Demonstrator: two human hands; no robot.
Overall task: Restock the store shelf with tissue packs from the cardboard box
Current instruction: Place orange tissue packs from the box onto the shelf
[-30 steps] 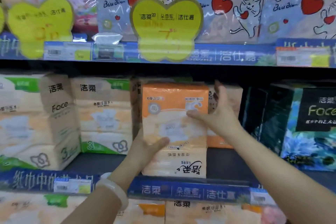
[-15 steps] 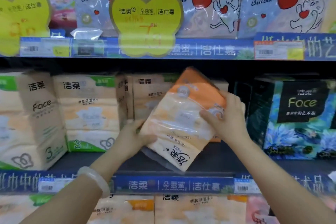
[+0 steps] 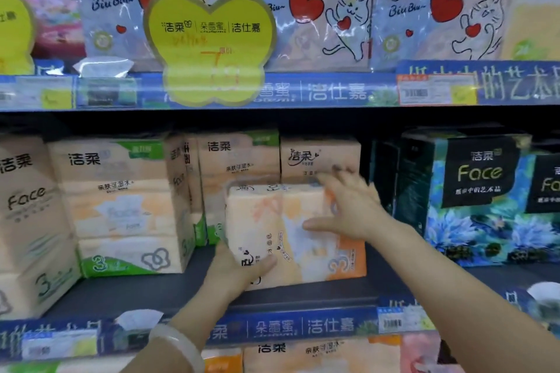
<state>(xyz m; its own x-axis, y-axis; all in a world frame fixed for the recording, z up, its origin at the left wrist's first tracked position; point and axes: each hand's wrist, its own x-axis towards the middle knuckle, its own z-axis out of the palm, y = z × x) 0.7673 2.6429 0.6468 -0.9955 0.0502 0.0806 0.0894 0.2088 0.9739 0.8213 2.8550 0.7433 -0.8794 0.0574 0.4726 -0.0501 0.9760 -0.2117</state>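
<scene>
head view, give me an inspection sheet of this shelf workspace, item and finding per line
surface: dark middle shelf, bare strip in front of the packs, blue label rail along its edge.
job's things: orange tissue pack stands on the shelf in front of a similar orange pack; cardboard box not in view.
clutter: yellow butterfly price sign hangs over the upper rail; loose white tissue sample beside it.
grippers: left hand grips the pack's lower left corner; right hand lies on its right front, fingers spread, blurred.
cables: nothing seen.
surroundings: green-trimmed Face packs to the left, dark blue Face packs to the right, heart-and-cat packs above.
</scene>
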